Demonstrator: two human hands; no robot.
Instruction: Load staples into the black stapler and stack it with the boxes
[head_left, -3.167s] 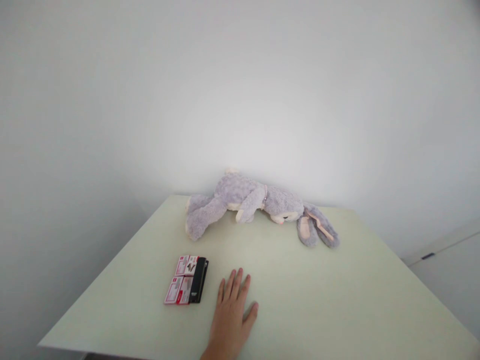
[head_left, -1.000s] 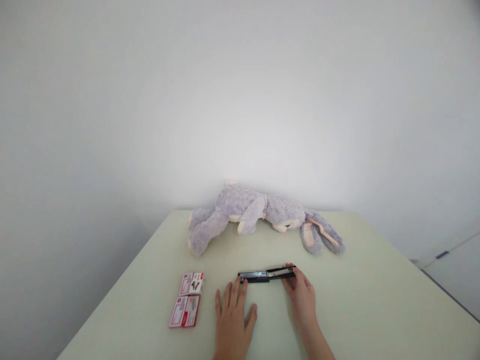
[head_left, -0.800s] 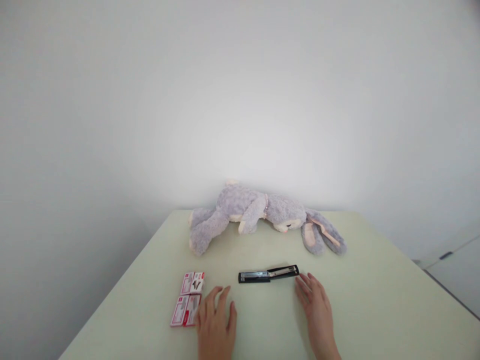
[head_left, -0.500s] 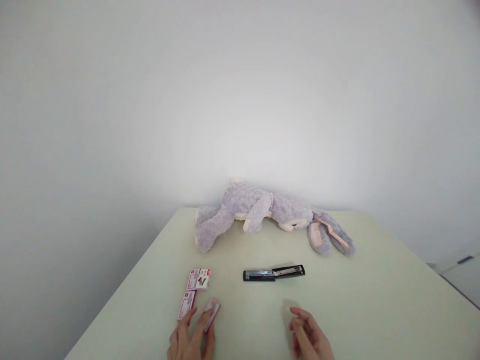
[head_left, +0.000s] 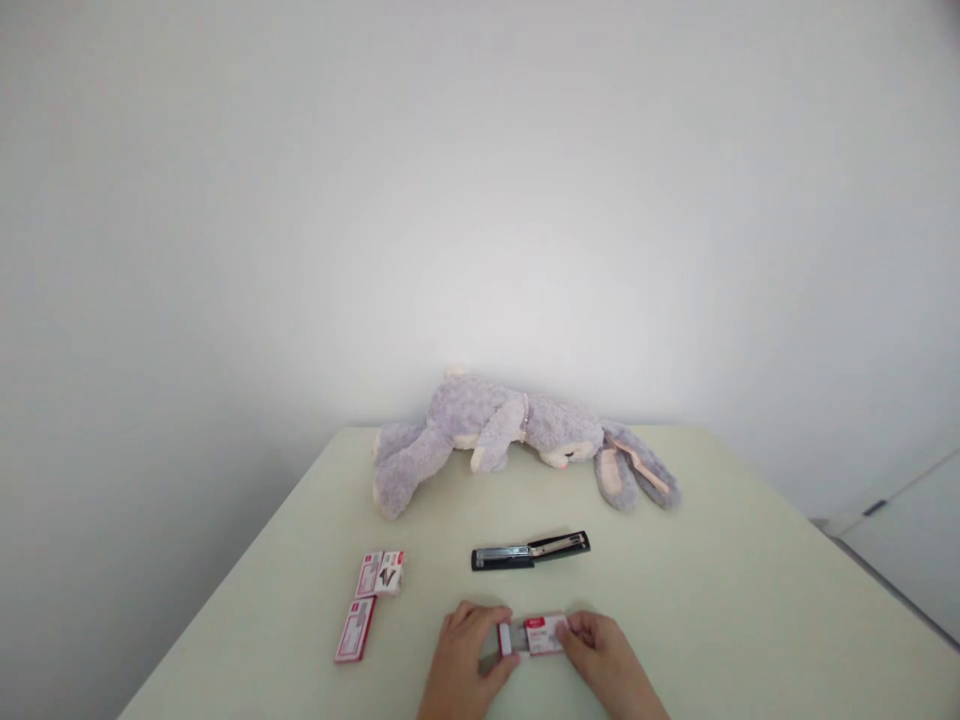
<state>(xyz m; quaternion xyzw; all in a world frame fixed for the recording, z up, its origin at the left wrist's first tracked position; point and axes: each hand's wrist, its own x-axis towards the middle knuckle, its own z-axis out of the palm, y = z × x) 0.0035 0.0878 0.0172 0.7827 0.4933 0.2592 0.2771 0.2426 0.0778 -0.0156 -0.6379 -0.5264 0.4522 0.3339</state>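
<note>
Low in the middle, a small red-and-white staple box [head_left: 545,634] is held between my two hands, its inner tray [head_left: 505,640] partly slid out to the left. My left hand [head_left: 469,655] pinches the end of that tray between thumb and fingers. Gripping the right end of the printed sleeve is my right hand [head_left: 600,650], closed with thumb and fingers together. Something greyish shows in the tray's gap, too small to make out. Just beyond the hands lies a black stapler [head_left: 531,551], opened out flat with its metal channel showing.
Several more small boxes lie at the left: a long red-and-white one [head_left: 355,630] near me, with a similar box [head_left: 369,574] and a white box with a dark picture [head_left: 390,574] behind it. A grey plush rabbit [head_left: 480,420] lies along the table's [head_left: 285,560] back edge, by the wall.
The left hand has brought a box from beside the others to the middle. My right hand has closed on its other end, and the box has been slid partly open. The view has shifted slightly.
</note>
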